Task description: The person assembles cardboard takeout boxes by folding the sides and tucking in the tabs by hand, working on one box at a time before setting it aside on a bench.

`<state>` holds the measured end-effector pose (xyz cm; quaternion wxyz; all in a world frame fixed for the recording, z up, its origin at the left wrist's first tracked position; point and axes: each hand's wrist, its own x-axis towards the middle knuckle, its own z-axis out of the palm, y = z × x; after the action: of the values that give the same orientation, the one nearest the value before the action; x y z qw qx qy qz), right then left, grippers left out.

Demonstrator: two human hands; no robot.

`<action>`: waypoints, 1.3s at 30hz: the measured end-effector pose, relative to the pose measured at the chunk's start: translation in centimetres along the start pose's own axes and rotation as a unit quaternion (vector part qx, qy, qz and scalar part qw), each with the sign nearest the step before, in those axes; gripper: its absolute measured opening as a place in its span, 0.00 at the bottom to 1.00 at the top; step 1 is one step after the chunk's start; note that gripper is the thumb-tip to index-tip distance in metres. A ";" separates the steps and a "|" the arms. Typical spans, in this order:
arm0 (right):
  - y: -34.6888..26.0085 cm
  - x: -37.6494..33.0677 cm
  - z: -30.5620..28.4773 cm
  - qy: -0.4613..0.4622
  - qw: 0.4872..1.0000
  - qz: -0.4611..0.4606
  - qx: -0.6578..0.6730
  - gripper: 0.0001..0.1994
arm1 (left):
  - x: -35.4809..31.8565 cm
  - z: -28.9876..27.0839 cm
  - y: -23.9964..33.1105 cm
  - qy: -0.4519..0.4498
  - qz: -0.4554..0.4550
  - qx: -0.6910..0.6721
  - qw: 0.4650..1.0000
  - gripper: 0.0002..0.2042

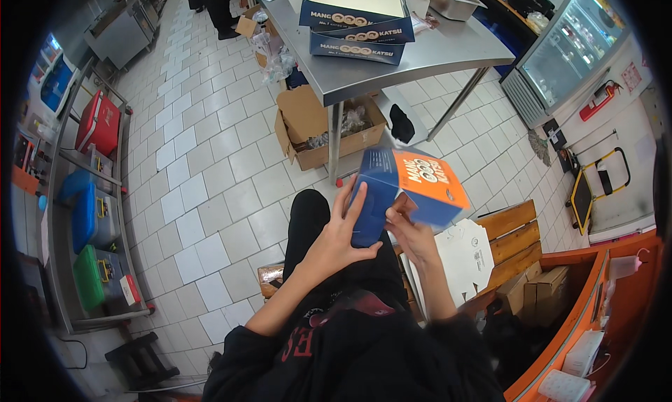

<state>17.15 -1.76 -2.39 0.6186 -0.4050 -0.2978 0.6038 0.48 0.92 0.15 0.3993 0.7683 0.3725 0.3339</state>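
A blue and orange cardboard food box (428, 179) is held up in front of me, above my lap. Its orange lid panel carries white lettering. My left hand (339, 232) grips the blue side, fingers along one face and thumb at the bottom edge. With bent fingers, my right hand (413, 235) pinches the box's near edge, by a folded flap that shows pale card. Beside me on the wooden bench (516, 242) lie flat white carton blanks (463, 260). Several blue boxes (357, 50) stand stacked with lids raised on the steel table (427, 71).
Under the table sits an open brown carton (308, 122) with clear plastic inside. A steel rack (105, 255) with lidded bins runs along the left. To the right are a glass-door fridge (570, 41), a yellow step stool (581, 200) and an orange counter (560, 346). Another person (217, 10) stands far off.
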 end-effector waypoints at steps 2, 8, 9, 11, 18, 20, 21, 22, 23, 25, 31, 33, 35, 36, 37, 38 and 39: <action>-0.1 0.3 0.8 -0.020 0.999 0.044 0.002 0.13 | 0.0 -0.1 0.3 -0.035 -0.054 0.025 0.998 0.51; -2.2 -3.2 3.9 -0.082 0.960 -0.086 -0.252 0.22 | -0.7 -0.5 -1.9 -0.018 -0.078 -0.040 0.996 0.51; -3.0 -3.8 4.0 -0.128 0.939 -0.106 -0.300 0.22 | -1.2 -0.8 -3.1 0.005 -0.057 -0.051 0.997 0.51; -5.3 -3.8 1.5 -0.063 0.866 -0.175 -0.465 0.18 | -1.8 -1.9 -3.4 0.040 -0.076 -0.144 0.986 0.53; -3.3 -0.8 -11.3 -0.096 0.903 0.122 -0.400 0.14 | -4.3 -3.6 -8.0 0.046 -0.141 -0.348 0.926 0.60; -0.1 -1.6 -10.6 -0.168 0.924 0.039 -0.342 0.14 | -5.1 -3.4 -9.0 0.044 -0.184 -0.383 0.904 0.61; 0.8 -2.1 -10.3 -0.183 0.933 0.010 -0.310 0.15 | -5.1 -3.3 -9.2 0.042 -0.198 -0.389 0.899 0.62; 1.5 -2.4 -9.8 -0.186 0.942 -0.004 -0.278 0.16 | -5.2 -3.4 -9.2 0.039 -0.215 -0.392 0.894 0.62; 1.9 -2.6 -9.4 -0.190 0.950 -0.011 -0.249 0.17 | -5.2 -3.3 -8.9 0.045 -0.212 -0.389 0.895 0.62; 1.9 -2.3 -8.8 -0.197 0.957 -0.013 -0.214 0.19 | -5.1 -3.1 -8.1 0.059 -0.203 -0.384 0.899 0.62; -1.6 -0.8 -6.6 -0.244 0.933 0.058 -0.257 0.26 | -5.1 -3.5 -8.1 0.044 -0.212 -0.349 0.912 0.62; -3.0 -0.3 -4.7 -0.267 0.884 0.131 -0.361 0.26 | -4.9 -3.6 -8.6 0.021 -0.199 -0.303 0.932 0.63; -4.2 -0.5 -1.4 -0.199 0.934 0.113 -0.273 0.23 | -4.8 -3.7 -9.1 0.038 -0.170 -0.327 0.929 0.60; -4.6 -0.6 -0.5 -0.164 0.955 0.101 -0.226 0.22 | -4.4 -3.9 -9.0 0.045 -0.153 -0.337 0.928 0.58; -4.4 -0.6 -0.6 -0.151 0.959 0.088 -0.223 0.21 | -4.0 -4.1 -8.8 0.049 -0.146 -0.302 0.941 0.54; -4.0 -0.5 -0.7 -0.139 0.963 0.076 -0.219 0.20 | -3.5 -4.2 -8.3 0.053 -0.138 -0.267 0.952 0.51; -3.6 -0.3 -0.9 -0.128 0.966 0.064 -0.216 0.19 | -3.0 -4.4 -7.7 0.059 -0.129 -0.232 0.962 0.47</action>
<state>19.65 -1.98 0.29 0.4332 -0.4666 -0.4713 0.6104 -6.94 3.10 -5.17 0.5832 0.5792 0.4036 0.4019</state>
